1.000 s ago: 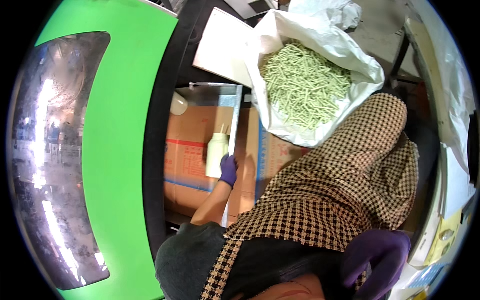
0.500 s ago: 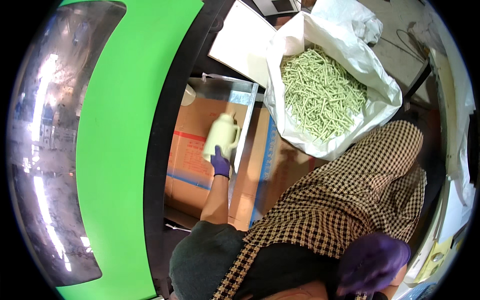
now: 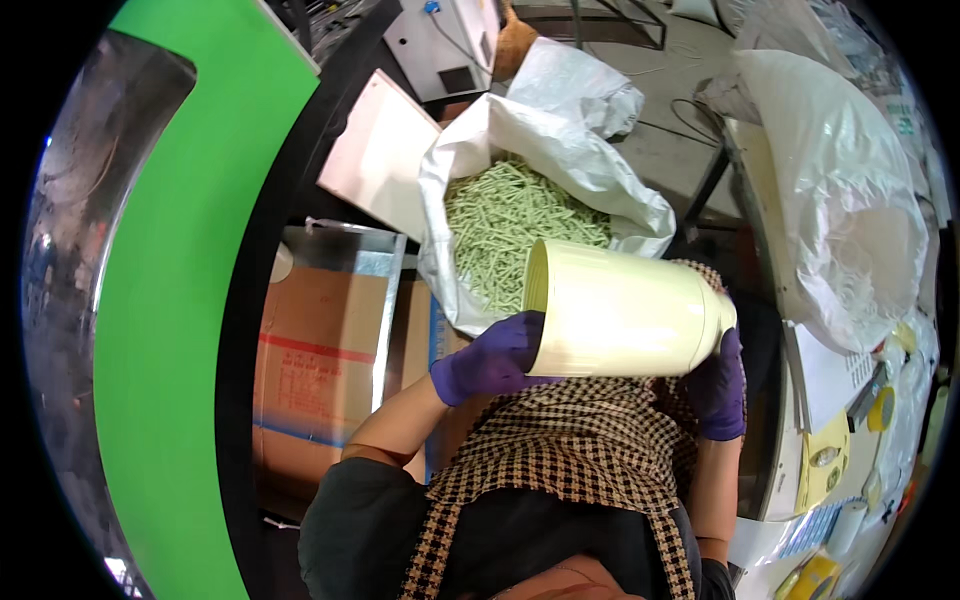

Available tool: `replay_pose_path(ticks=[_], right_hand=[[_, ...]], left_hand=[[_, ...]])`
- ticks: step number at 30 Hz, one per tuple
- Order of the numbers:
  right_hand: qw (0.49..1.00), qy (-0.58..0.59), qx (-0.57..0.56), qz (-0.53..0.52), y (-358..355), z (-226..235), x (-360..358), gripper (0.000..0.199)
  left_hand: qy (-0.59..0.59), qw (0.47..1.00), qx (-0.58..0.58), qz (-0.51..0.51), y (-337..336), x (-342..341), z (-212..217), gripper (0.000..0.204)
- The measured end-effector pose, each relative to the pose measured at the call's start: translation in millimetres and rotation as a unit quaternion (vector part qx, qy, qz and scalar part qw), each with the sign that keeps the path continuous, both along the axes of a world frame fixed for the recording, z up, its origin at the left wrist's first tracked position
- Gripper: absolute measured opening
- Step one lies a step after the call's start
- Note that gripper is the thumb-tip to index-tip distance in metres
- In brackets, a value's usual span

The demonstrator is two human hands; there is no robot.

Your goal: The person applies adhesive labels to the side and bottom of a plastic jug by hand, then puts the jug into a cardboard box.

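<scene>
A pale yellow plastic jug body [image 3: 628,312] lies sideways in front of my lap, its wide hollow end facing left and its narrower neck to the right. My purple-gloved left hand [image 3: 495,358] grips the wide rim, some of its fingers hidden by the wall. My gloved right hand [image 3: 718,388] is closed round the neck end. The jug's handle is not visible. Behind the jug stands a white sack [image 3: 645,208] full of thin, pale green stick-like pieces [image 3: 515,225], and the jug covers part of it.
Left of me is a metal-edged bin [image 3: 385,330] with cardboard [image 3: 310,390] in it and a pale piece at its far corner. Beyond are a green-edged machine [image 3: 170,300] and a white board [image 3: 378,150]. On the right, a bench holds a clear plastic bag [image 3: 840,200], papers [image 3: 830,380] and tape [image 3: 880,408].
The jug has moved from above the bin to in front of my body and now lies sideways. My right hand has come up and taken hold of its neck end. The view has shifted.
</scene>
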State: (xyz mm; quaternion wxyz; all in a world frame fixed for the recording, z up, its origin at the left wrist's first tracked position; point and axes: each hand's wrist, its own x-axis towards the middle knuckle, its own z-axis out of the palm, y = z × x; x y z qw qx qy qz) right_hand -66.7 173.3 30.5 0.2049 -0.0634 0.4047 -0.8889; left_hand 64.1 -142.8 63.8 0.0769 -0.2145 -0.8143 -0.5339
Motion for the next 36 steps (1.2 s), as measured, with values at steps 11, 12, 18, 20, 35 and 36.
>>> replay_pose_path(ticks=[11, 12, 18, 20, 35, 36], right_hand=[[0.927, 0.256, 0.166, -0.220, 21.7, -0.7, 23.1, 0.092], [0.911, 0.292, 0.175, -0.233, 19.8, -3.0, 25.3, 0.094], [0.875, 0.368, 0.190, -0.252, 8.6, -14.8, 41.5, 0.084], [0.862, 0.383, 0.203, -0.263, 7.0, -19.7, 41.2, 0.084], [0.769, 0.536, 0.237, -0.254, 14.7, -12.1, 30.8, 0.073], [0.774, 0.535, 0.233, -0.247, 13.8, -13.3, 31.0, 0.073]], left_hand=[[-0.116, 0.968, 0.124, 0.186, 31.6, -9.4, 37.4, 0.034], [-0.150, 0.960, 0.139, 0.193, 25.3, -9.7, 38.0, 0.031], [-0.164, 0.920, 0.225, 0.277, 26.4, -20.3, 57.4, 0.028], [-0.116, 0.928, 0.226, 0.273, 26.6, -28.8, 54.7, 0.032], [-0.153, 0.947, 0.170, 0.224, -4.7, -7.9, 35.4, 0.026], [-0.138, 0.952, 0.111, 0.251, -13.3, -10.3, 20.1, 0.027]])
